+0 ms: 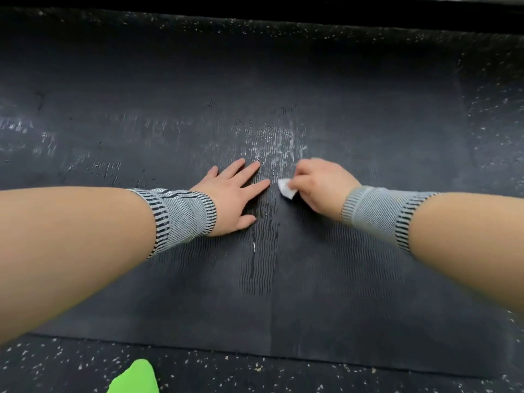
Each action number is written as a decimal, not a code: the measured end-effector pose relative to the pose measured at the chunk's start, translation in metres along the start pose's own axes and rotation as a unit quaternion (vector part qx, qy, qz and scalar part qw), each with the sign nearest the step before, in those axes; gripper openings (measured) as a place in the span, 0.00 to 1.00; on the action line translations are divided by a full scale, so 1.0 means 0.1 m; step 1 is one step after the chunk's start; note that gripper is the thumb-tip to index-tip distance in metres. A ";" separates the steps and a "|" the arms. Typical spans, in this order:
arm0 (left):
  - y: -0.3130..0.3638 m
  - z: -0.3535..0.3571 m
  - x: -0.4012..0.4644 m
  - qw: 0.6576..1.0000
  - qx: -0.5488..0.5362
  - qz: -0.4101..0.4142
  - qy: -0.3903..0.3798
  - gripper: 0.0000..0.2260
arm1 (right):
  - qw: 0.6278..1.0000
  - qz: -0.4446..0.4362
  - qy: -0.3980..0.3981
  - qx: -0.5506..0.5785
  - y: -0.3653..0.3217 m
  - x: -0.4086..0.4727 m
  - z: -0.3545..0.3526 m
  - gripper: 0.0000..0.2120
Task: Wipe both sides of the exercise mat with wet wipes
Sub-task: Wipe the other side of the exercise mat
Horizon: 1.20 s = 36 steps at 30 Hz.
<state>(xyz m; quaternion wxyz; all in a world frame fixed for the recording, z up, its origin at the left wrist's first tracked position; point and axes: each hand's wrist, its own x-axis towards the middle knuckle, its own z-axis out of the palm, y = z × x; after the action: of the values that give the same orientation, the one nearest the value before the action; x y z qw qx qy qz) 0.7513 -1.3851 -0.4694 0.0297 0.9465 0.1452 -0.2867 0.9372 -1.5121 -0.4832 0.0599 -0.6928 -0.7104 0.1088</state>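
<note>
Two hands are at work on the exercise mat (283,279), which lies flat on the speckled floor (255,373) and fills most of what I see from the head camera. At far left the mat shows faint streaks; a green object (133,378) pokes in at the bottom edge, and I cannot tell what it is. My left hand (232,194) lies flat on the mat with fingers straight and spread, its grip released, bracing the surface. Just right of it a wet sheen glistens on the ribbed middle strip. My right hand (320,185) has its grip clenched on a small white wet wipe (286,188), pressed to the mat beside that patch. I judge the upper face only partly wiped: the centre looks damp, the right end looks dry, and the underside is yet to be done.
</note>
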 end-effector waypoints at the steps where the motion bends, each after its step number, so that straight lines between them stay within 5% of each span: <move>1: 0.00 0.00 0.01 1.000 -0.002 0.002 -0.003 0.35 | 0.999 0.032 0.003 -0.007 0.06 0.08 0.00 0.09; 9: -0.10 -0.11 0.14 0.995 -0.075 0.010 0.070 0.24 | 0.995 -0.097 0.004 0.003 -0.09 -0.35 0.09 0.06; 15: -0.12 -0.17 0.25 0.991 -0.088 -0.015 0.098 0.24 | 0.995 0.089 -0.003 -0.049 0.31 0.34 -0.09 0.11; 21: -0.32 -0.17 0.34 0.987 -0.106 -0.063 0.100 0.31 | 0.997 -0.063 0.034 0.011 0.11 -0.14 0.06 0.09; 29: -0.42 -0.43 0.69 0.977 -0.138 -0.138 0.088 0.32 | 0.995 0.091 0.008 -0.046 0.42 0.53 -0.10 0.11; 36: -0.59 -0.58 0.91 0.960 -0.184 -0.186 0.101 0.35 | 0.999 -0.026 0.013 -0.022 0.39 0.28 -0.09 0.09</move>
<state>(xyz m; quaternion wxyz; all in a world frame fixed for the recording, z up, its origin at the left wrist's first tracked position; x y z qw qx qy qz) 0.8366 -1.2972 -0.4697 0.1347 0.9052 0.3707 -0.1585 0.9762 -1.4829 -0.4851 0.0566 -0.6766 -0.7295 0.0825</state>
